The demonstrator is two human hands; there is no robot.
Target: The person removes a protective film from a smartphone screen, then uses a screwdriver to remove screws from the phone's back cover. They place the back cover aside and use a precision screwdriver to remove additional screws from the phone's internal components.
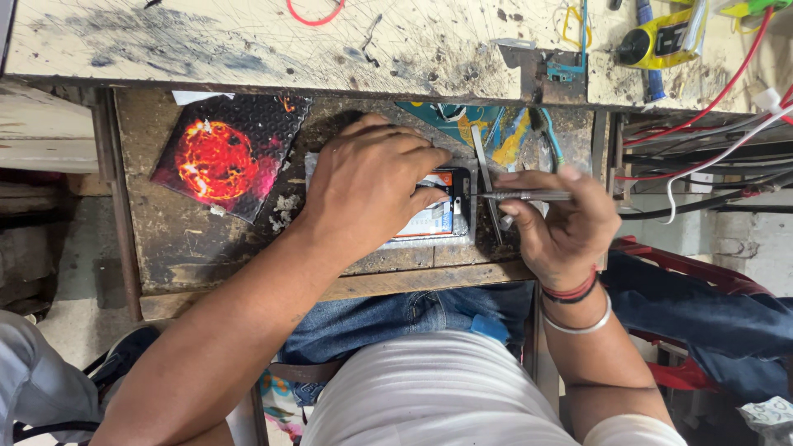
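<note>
Left hand is pressing flat, fingers closed down, on an opened phone lying on the worn lower table, just below the scratched upper table. Right hand is pinching a thin metal tool w/ thumb and fingertips, holding it level, tip pointing left at the phone's dark right end. A second slim metal piece, prob. tweezers, is lying beside that end. To do this well, I'd judge: keep the left palm weighting the phone so it isn't sliding, keep the tool shallow and steady, brace the right wrist on the table edge, and use light force, since a slip could gouge the parts inside. Labels etc.: a white sticker w/ an orange-red band is showing on the phone's inside, partly hidden by the fingers. Left of the phone, a tilted dark square card w/ a fiery red-orange ball picture. Behind the hands, a teal-and-yellow printed sheet. Top right, a yellow-and-black device among red and white wires.
</note>
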